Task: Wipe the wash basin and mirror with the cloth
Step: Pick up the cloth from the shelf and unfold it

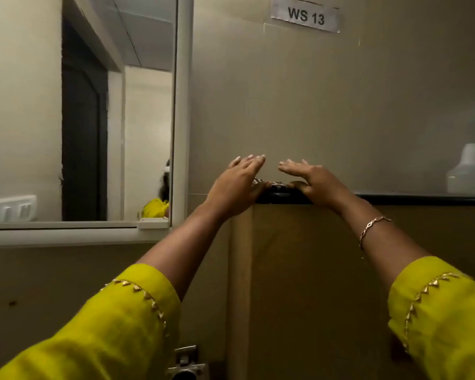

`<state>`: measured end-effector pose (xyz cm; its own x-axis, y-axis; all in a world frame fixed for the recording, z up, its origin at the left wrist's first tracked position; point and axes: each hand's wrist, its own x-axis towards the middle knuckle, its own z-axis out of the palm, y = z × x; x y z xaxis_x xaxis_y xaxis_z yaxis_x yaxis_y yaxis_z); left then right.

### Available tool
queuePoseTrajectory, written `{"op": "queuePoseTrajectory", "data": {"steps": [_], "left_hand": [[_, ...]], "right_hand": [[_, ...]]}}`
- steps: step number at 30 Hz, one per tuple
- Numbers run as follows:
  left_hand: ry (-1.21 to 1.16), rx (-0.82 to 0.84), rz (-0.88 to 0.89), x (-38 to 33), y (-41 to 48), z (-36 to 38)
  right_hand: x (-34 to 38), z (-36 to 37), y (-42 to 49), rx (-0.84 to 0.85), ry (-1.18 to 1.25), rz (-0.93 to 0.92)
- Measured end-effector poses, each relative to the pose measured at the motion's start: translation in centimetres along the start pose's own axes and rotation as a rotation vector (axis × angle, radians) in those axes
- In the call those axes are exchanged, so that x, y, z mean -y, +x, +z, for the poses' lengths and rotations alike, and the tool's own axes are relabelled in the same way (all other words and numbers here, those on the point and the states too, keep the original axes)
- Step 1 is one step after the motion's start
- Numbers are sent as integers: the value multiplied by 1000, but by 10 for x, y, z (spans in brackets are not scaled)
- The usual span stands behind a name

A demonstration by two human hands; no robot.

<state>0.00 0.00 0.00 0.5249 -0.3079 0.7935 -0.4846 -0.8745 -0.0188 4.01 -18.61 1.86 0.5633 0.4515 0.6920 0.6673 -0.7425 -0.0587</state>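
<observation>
A white-framed mirror (93, 105) hangs on the left wall and reflects a dark doorway and part of a person in yellow. A small patterned black-and-white cloth (272, 184) lies on a dark ledge (422, 200), mostly hidden between my hands. My left hand (236, 185) rests palm down on the ledge's left end with its fingers stretched out. My right hand (310, 178) lies flat beside it, fingers extended, with its thumb at the cloth. Neither hand is closed around the cloth. The wash basin is out of view.
A white spray bottle (468, 171) stands on the ledge at the far right. A paper label reading WS 13 (305, 15) is stuck high on the beige wall. A metal fitting (187, 363) shows at the bottom edge. A switch plate (10, 208) appears reflected in the mirror.
</observation>
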Motion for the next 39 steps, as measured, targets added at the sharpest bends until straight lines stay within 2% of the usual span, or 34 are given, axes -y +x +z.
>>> {"op": "queuePoseTrajectory", "data": {"steps": [5, 9, 17, 21, 25, 29, 34, 39], "left_hand": [[-268, 135, -112, -7, 15, 6], [-323, 181, -120, -4, 24, 8], [-230, 62, -133, -7, 30, 11], [-262, -38, -147, -2, 33, 5], [-255, -156, -114, 3, 32, -19], [-245, -242, -92, 11, 19, -58], [-241, -244, -147, 31, -14, -106], [-263, -117, -279, 56, -63, -135]], "right_hand": [[-6, -9, -1, 128, 68, 63], [-10, -7, -1, 80, 111, 49], [0, 0, 0, -71, 42, 51], [7, -1, 8, -166, 49, 30], [26, -11, 21, -238, 113, -1], [61, -22, 33, -286, 173, -115], [109, -19, 43, -206, 289, -210], [154, 16, 42, 20, 551, -234]]}}
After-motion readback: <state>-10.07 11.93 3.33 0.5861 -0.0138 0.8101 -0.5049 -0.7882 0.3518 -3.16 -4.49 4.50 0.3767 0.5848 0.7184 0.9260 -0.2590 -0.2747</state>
